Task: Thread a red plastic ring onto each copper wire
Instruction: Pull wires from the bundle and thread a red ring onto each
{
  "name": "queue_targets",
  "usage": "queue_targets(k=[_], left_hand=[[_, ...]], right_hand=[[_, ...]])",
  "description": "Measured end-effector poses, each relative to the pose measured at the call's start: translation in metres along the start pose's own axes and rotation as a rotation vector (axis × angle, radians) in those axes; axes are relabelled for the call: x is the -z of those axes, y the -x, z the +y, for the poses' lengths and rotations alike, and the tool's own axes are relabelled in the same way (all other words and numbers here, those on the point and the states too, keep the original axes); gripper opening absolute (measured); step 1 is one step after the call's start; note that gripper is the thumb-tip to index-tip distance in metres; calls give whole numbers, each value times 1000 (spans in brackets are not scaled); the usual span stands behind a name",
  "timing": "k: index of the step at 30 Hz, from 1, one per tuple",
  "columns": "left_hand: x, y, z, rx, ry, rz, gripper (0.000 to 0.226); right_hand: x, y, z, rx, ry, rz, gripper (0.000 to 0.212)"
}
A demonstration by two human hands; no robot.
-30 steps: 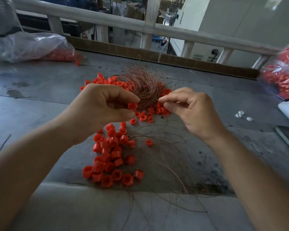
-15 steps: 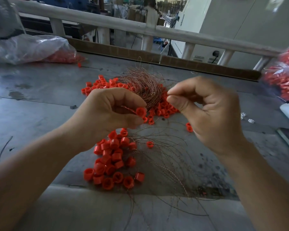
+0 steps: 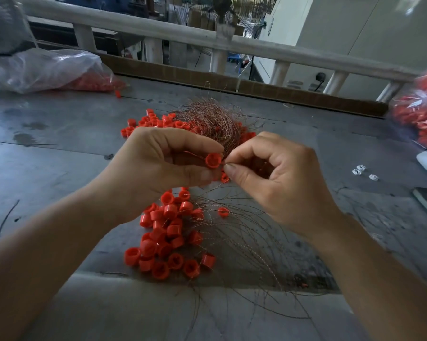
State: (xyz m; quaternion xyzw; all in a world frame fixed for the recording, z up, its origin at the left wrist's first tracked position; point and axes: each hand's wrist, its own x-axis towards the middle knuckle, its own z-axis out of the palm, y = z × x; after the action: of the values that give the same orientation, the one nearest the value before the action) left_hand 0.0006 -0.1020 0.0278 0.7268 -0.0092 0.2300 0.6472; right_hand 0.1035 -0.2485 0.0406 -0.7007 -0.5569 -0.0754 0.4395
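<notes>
Hands meet at the centre of the frame above a grey table (image 3: 59, 148). The left hand (image 3: 158, 166) pinches a red ring (image 3: 213, 160) between thumb and forefinger, with its other fingers curled under and out of sight. A copper wire (image 3: 195, 155) shows as a fine line in the hollow of that hand and runs to the ring's left side. Whether it passes through the ring cannot be made out.

The right hand (image 3: 281, 183) has thumb and forefinger closed tip to tip against the ring's right rim, pinching the wire's end, which is barely visible there. Its remaining fingers are loosely bent.

Behind the hands, at upper centre, lies a tangled nest of wires (image 3: 212, 121), its lower edge hidden by the fingers, with scattered rings (image 3: 153, 121) to its left. Below the hands sits a heap of rings (image 3: 168, 232). Loose strands (image 3: 252, 247) fan from it toward lower right, too thin and overlapping to follow singly.

A clear bag (image 3: 50, 70) at upper left holds red pieces blurred by the plastic. Another bag (image 3: 419, 114) is cut off by the right edge of the frame. Small white bits (image 3: 360, 169) lie at right, too small to identify. A pale railing (image 3: 158, 30) crosses the top.
</notes>
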Motion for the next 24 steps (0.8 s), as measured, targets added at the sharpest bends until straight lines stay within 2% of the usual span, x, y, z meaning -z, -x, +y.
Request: queue_targets(k=[2, 5, 8, 14, 24], left_hand=[[2, 0, 0, 6, 8, -4, 42], [2, 1, -1, 14, 78, -33, 33], [1, 2, -1, 18, 121, -56, 34], [0, 3, 1, 25, 119, -69, 37], [-1, 3, 3, 42, 110, -61, 37]], right_hand=[[-1, 0, 3, -21, 8, -5, 3], [0, 0, 4, -34, 15, -8, 3], [3, 1, 1, -36, 8, -9, 2], [5, 1, -2, -25, -4, -1, 10], [5, 0, -2, -41, -18, 0, 8]])
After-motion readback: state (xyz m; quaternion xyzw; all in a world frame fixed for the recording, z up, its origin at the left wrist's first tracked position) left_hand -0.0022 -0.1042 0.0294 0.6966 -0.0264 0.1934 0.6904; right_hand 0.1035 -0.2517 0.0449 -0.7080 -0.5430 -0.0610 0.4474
